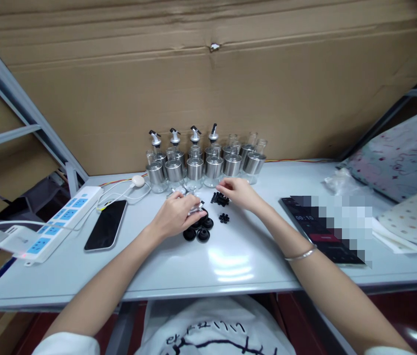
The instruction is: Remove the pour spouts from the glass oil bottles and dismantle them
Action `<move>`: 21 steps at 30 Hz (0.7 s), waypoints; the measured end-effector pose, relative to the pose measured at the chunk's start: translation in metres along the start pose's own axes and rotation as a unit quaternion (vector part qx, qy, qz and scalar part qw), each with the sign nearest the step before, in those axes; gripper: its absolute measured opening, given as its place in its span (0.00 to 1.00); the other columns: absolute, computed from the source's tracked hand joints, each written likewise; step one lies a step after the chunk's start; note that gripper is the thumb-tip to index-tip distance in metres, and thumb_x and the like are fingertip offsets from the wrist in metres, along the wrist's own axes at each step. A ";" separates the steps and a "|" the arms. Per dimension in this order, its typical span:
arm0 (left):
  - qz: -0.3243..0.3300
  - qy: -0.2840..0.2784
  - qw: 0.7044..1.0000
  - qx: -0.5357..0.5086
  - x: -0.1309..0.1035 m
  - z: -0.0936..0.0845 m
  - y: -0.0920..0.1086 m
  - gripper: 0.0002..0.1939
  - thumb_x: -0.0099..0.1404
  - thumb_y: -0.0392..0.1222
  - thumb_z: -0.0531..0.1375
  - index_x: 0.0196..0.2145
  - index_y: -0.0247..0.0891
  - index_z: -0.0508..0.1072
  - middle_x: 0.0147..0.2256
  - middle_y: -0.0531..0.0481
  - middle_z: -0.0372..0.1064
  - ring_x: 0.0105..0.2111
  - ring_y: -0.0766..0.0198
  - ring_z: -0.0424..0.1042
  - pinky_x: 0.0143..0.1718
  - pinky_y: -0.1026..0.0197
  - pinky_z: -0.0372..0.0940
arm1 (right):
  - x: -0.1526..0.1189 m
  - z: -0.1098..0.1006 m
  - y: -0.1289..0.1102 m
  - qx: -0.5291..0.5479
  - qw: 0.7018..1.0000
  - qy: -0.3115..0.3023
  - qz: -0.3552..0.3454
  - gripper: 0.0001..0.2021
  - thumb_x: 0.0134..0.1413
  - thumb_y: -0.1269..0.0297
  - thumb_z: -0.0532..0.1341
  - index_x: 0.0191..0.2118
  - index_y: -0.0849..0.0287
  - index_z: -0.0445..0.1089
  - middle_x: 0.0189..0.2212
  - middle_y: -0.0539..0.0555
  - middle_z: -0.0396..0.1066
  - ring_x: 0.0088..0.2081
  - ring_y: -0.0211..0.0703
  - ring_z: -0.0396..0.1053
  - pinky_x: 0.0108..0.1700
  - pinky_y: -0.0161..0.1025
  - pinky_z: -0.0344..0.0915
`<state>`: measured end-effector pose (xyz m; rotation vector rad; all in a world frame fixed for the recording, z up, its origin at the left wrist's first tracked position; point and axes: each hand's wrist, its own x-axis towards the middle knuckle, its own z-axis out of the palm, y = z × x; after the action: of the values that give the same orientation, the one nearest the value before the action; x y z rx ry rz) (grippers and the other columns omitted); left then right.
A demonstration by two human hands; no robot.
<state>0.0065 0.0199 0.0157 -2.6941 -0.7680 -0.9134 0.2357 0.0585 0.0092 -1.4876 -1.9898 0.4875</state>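
Note:
My left hand (174, 213) is closed on a silver pourer spout (195, 209), just above a pile of round black stoppers (203, 234). My right hand (240, 193) has its thumb and fingers pinched together beside a heap of small black parts (222, 199). Whatever may be in that pinch is too small to make out. A smaller cluster of tiny black pieces (224, 218) lies nearer to me. More silver spouts (179, 189) lie partly hidden behind my left hand.
Glass bottles with steel sleeves (195, 170) stand in two rows at the back, several with silver-and-black pourers (194, 133). A power strip (62, 219) and a phone (105, 226) lie left, a larger device with a timer (321, 231) right. Cardboard (193, 88) walls the back.

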 end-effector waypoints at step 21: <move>-0.016 0.009 0.995 0.098 0.000 0.000 -0.010 0.11 0.71 0.39 0.48 0.38 0.37 0.69 0.39 0.46 0.74 0.38 0.61 0.70 0.42 0.56 0.55 | -0.024 0.028 -0.046 0.296 0.944 -0.117 -0.086 0.22 0.58 0.43 0.49 0.24 0.57 0.56 0.17 0.44 0.51 0.20 0.32 0.50 0.24 0.33 0.49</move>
<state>0.0010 0.0285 0.0158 -2.5080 -0.8524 -0.8223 0.1887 0.0238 0.0102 -0.9049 -1.8841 1.1121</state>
